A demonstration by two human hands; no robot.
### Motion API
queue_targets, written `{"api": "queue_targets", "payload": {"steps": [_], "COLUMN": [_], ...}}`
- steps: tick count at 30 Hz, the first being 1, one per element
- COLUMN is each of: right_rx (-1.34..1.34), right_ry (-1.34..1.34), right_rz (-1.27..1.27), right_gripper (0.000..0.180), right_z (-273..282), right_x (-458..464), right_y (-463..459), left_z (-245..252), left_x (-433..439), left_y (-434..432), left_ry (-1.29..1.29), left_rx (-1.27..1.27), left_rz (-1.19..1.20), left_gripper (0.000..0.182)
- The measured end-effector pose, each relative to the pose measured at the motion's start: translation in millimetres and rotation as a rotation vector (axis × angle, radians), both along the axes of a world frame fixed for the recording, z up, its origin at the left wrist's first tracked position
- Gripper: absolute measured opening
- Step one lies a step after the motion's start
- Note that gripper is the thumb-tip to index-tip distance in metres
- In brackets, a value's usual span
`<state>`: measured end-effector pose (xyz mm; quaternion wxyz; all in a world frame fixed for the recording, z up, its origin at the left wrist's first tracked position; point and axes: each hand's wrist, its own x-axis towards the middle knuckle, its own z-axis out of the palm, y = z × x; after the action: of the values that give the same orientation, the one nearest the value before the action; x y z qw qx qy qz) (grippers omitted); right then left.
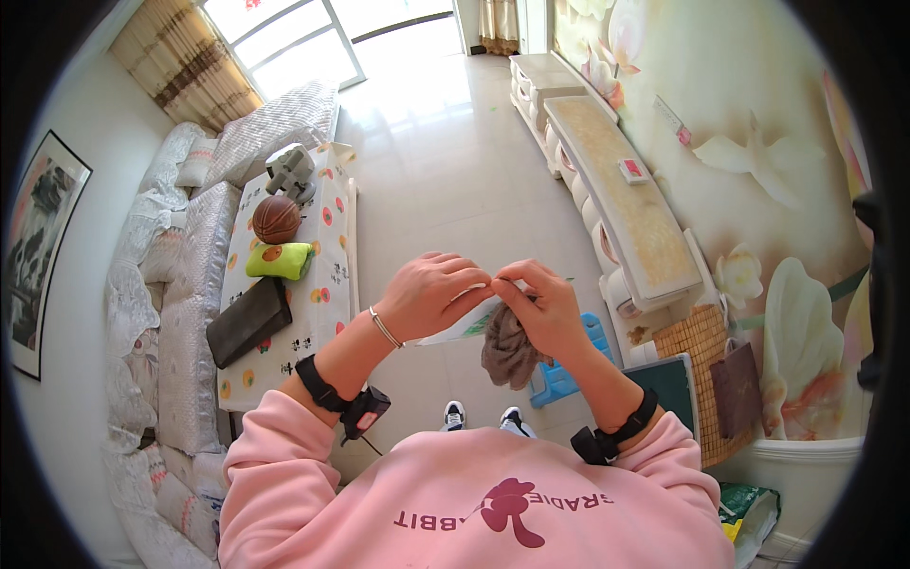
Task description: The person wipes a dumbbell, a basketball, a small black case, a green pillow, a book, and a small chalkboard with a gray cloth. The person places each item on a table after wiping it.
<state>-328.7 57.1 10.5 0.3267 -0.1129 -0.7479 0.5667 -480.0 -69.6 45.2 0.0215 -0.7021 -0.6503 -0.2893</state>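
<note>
Both my hands are raised in front of my chest, their fingertips meeting. A crumpled brown cloth (509, 348) hangs beneath my right hand (544, 306), bunched against its palm and fingers. My left hand (434, 295), with a silver bangle at its wrist, has thumb and fingers brought together at the right hand's fingertips; whether something thin is pinched there cannot be told. Behind the hands, a pale sheet with green marks (478, 323) shows in part. A blue plastic stool (561, 380) stands on the floor below the right forearm.
To the left, a cloth-covered table (330, 249) bears a basketball (276, 219), a green pillow (279, 261), a black case (250, 321) and a grey device (290, 173), beside a covered sofa (188, 320). A long low cabinet (622, 206) lines the right wall, near a woven mat (693, 334) and a dark board (665, 387).
</note>
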Motion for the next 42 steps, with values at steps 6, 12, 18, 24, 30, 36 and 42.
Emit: {"api": "queue_targets", "payload": {"steps": [6,12,18,24,30,36,42], "right_rx": [-0.208,-0.183,-0.313,-0.636,0.792,0.385,-0.654], "right_ry": [-0.203,0.006,-0.026,0.508,0.106,0.105,-0.019], "right_rz": [-0.281,-0.037,-0.026,-0.370,-0.320,-0.235,0.047], "right_gripper": [0.011,0.011,0.014,0.023,0.047,0.041,0.035], "right_z": [19.6,27.0,44.1,86.2,1.8,-12.3,-90.5], "right_x": [24.4,49.5,4.7,16.3,-25.2,-105.0,-129.7], "right_y": [27.5,59.2,29.1,54.5,-29.2,38.7,41.7], "left_z": [-22.4,-19.1,-13.4,-37.3,-71.0,-67.1,-70.9], "left_x": [-8.7,-16.5,-5.9,-4.2,14.7,-0.8,-81.3], "left_y": [-14.8,-54.8,-10.5,-7.4,-14.1,-50.4,-90.4], "left_ry": [0.140,-0.138,-0.573,-1.393,-1.384,-0.947,-1.571], "left_rx": [0.023,-0.156,-0.384,-0.145,0.103,-0.244,0.212], "left_rz": [0.064,0.106,-0.004,0.188,0.000,0.255,0.149], "left_gripper": [0.010,0.031,0.045,0.035,0.045,0.035,0.039]}}
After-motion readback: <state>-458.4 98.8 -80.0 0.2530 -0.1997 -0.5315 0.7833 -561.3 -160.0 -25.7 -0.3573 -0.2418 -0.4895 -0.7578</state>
